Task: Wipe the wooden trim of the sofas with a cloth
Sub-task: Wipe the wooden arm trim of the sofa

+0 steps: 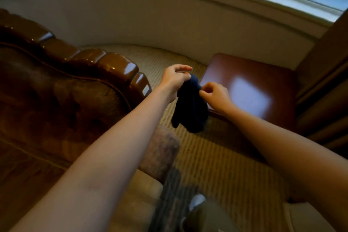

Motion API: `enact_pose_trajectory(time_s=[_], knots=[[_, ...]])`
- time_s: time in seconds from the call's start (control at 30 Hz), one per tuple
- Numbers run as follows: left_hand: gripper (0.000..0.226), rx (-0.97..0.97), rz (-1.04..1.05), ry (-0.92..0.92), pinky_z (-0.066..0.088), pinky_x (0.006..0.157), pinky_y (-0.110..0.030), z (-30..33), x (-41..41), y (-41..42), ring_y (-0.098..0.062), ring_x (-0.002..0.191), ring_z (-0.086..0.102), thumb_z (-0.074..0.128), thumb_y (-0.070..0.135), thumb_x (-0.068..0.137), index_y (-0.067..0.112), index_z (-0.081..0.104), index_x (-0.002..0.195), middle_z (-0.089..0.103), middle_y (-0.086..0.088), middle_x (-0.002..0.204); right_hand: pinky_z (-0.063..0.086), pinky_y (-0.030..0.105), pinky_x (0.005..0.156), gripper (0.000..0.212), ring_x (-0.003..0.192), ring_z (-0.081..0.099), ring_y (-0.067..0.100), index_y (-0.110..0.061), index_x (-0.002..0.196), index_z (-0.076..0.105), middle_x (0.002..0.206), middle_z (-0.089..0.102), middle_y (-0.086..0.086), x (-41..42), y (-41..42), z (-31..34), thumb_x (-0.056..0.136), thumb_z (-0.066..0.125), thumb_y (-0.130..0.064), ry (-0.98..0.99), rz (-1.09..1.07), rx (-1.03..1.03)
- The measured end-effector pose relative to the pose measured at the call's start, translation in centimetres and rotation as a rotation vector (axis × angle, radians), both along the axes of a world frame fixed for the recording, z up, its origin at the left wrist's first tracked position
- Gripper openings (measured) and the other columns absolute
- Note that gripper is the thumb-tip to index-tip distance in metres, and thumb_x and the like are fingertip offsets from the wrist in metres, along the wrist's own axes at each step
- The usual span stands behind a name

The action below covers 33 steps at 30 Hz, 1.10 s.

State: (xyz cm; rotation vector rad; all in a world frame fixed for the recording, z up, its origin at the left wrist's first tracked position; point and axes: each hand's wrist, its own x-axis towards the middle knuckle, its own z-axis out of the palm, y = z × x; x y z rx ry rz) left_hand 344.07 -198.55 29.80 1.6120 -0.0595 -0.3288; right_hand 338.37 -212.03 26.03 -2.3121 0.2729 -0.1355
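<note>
Together, two hands, left hand (174,79) and right hand (216,96), pinch one dark blue cloth (190,107) beside one glossy carved wooden sofa trim (105,64).

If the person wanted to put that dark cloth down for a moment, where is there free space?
The glossy top of the side table by the right hand looks bare. So does the ribbed carpet between sofa trim and wall. The left hand and cloth crowd the gap between sofa and table.

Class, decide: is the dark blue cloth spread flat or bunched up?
Bunched up. The dark blue cloth hangs in loose folds between the left hand and right hand, both pinching its top.
</note>
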Motion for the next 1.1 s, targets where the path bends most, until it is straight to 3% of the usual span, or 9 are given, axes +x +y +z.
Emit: enact_pose_trajectory(time_s=[0.1, 0.23, 0.33, 0.47, 0.53, 0.63, 0.83, 0.93, 1.1], knots=[[0.02, 0.038, -0.21, -0.101, 0.048, 0.077, -0.03, 1.6, 0.0, -3.5, -0.02, 0.085, 0.058, 0.055, -0.007, 0.087, 0.009, 0.061, 0.097, 0.06, -0.013, 0.093, 0.04, 0.025, 0.088, 0.037, 0.108, 0.05, 0.015, -0.006, 0.124, 0.05, 0.112, 0.054, 0.004, 0.2, -3.0, 1.5, 0.091, 0.058, -0.02, 0.137, 0.059, 0.24], [0.016, -0.011, -0.291, -0.125, 0.046, 0.069, -0.024, 3.3, 2.3, -8.1, -0.013, 0.075, 0.056, 0.057, 0.001, 0.089, 0.016, 0.062, 0.089, 0.058, -0.005, 0.083, 0.041, 0.039, 0.096, 0.03, 0.116, 0.053, 0.022, -0.011, 0.121, 0.054, 0.122, 0.059, 0.008, 1.3, -7.9, 2.5, 0.094, 0.052, -0.025, 0.253, 0.047, 0.61], [0.013, -0.072, -0.254, -0.099, 0.045, 0.071, -0.025, 3.8, 4.3, -11.9, -0.013, 0.078, 0.056, 0.059, 0.006, 0.09, 0.017, 0.059, 0.097, 0.058, -0.003, 0.089, 0.047, 0.037, 0.087, 0.021, 0.102, 0.06, 0.024, -0.011, 0.112, 0.059, 0.109, 0.064, 0.013, 2.3, -11.6, 3.3, 0.095, 0.049, -0.016, 0.151, -0.031, 0.795], [0.049, 0.003, -0.199, -0.027, 0.049, 0.079, -0.031, 2.1, 6.6, -16.2, -0.016, 0.085, 0.06, 0.069, 0.037, 0.084, 0.011, 0.049, 0.12, 0.06, -0.005, 0.1, 0.051, 0.041, 0.09, 0.021, 0.104, 0.062, 0.026, -0.017, 0.114, 0.058, 0.112, 0.064, 0.012, 3.4, -16.2, 4.5, 0.095, 0.05, -0.016, 0.002, -0.137, 0.813], [0.066, 0.151, -0.443, 0.016, 0.046, 0.089, -0.034, 0.7, 7.1, -17.8, -0.013, 0.103, 0.059, 0.068, 0.054, 0.076, 0.016, 0.051, 0.127, 0.062, -0.001, 0.117, 0.05, 0.044, 0.092, 0.025, 0.105, 0.061, 0.029, -0.016, 0.121, 0.054, 0.116, 0.062, 0.013, 3.8, -18.3, 5.2, 0.096, 0.047, -0.016, -0.069, -0.208, 0.87], [0.052, 0.259, -0.843, -0.012, 0.044, 0.092, -0.029, -0.7, 6.9, -21.5, -0.008, 0.113, 0.056, 0.066, 0.045, 0.083, 0.02, 0.057, 0.128, 0.064, 0.005, 0.121, 0.053, 0.042, 0.086, 0.027, 0.105, 0.06, 0.028, -0.017, 0.123, 0.053, 0.116, 0.061, 0.011, 4.2, -21.4, 6.2, 0.097, 0.047, -0.016, -0.183, -0.283, 0.922], [0.037, 0.117, -1.001, -0.093, 0.053, 0.081, -0.023, -0.7, 8.0, -32.1, -0.016, 0.105, 0.064, 0.068, 0.011, 0.084, 0.01, 0.06, 0.12, 0.068, -0.005, 0.112, 0.054, 0.028, 0.075, 0.016, 0.093, 0.063, 0.018, -0.015, 0.104, 0.059, 0.097, 0.065, 0.003, 1.1, -28.6, 7.1, 0.093, 0.052, -0.007, -0.382, -0.608, 0.692], [0.045, 0.123, -1.225, -0.067, 0.053, 0.09, -0.035, 0.2, 6.7, -37.9, -0.02, 0.105, 0.065, 0.071, 0.017, 0.083, 0.012, 0.055, 0.124, 0.066, -0.008, 0.115, 0.052, 0.028, 0.079, 0.019, 0.094, 0.061, 0.018, -0.015, 0.108, 0.059, 0.101, 0.063, 0.005, -3.2, -32.3, 7.0, 0.091, 0.055, -0.006, -0.475, -0.854, 0.631], [0.032, 0.164, -1.742, 0.095, 0.051, 0.092, -0.036, 1.6, 0.9, -45.0, -0.023, 0.11, 0.062, 0.052, 0.023, 0.096, 0.019, 0.052, 0.128, 0.065, -0.008, 0.12, 0.049, 0.029, 0.079, 0.017, 0.093, 0.062, 0.017, -0.017, 0.107, 0.062, 0.106, 0.066, 0.006, -12.4, -34.5, 5.6, 0.092, 0.056, -0.015, -0.449, -1.216, 0.524]])
